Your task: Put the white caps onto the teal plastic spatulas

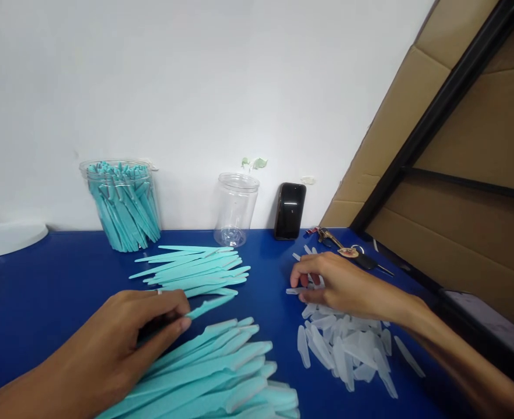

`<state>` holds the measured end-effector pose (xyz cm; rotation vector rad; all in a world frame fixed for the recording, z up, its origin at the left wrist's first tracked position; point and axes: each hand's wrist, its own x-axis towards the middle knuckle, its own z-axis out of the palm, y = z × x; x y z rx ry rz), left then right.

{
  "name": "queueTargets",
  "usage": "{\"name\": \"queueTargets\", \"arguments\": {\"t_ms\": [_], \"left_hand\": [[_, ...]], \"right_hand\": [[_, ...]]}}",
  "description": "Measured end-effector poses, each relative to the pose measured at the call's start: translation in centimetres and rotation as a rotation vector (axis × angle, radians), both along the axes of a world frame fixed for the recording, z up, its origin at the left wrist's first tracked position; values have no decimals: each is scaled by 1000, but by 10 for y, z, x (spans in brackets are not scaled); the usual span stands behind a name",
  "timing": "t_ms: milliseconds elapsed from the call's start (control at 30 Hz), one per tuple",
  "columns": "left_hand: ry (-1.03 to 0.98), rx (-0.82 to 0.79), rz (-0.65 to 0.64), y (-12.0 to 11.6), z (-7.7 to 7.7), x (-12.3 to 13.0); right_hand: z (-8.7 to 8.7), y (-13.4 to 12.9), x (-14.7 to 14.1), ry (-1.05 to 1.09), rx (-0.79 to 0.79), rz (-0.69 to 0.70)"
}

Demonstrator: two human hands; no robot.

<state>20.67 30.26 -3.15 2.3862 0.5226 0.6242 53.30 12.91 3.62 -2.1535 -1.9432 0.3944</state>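
Note:
My left hand (pixel 126 343) is closed round a turquoise eyebrow razor (pixel 213 305), whose blade end sticks out to the right past my thumb and index finger. Below it lies a large pile of similar razors (pixel 204 372), and a smaller row of them (pixel 195 269) is spread just beyond. My right hand (pixel 326 279) pinches a translucent plastic blade cap (pixel 295 290) between thumb and fingers. Under and in front of that hand is a heap of loose caps (pixel 348 349). Part of the heap is hidden by the hand and forearm.
Against the wall stand a clear jar packed with turquoise razors (pixel 126 209), a clear jar without razors (pixel 237 209) and a phone (pixel 290 210). Keys (pixel 361 257) lie at the back right. White lids (pixel 12 237) rest at the left on the blue table (pixel 64 285).

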Motion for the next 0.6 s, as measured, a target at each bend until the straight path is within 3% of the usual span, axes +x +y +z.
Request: {"name": "queueTargets", "arguments": {"t_ms": [133,267,367,600], "left_hand": [[165,120,-178,9,0,-1],[165,125,-179,10,4,-1],[146,114,-179,7,7,-1],[104,121,-176,4,7,-4]], "right_hand": [[-4,0,-6,-19,-5,3],[-7,0,-14,-59,18,9],[-9,3,-26,-104,144,-2],[-21,3,-75,326,354,2]]}}
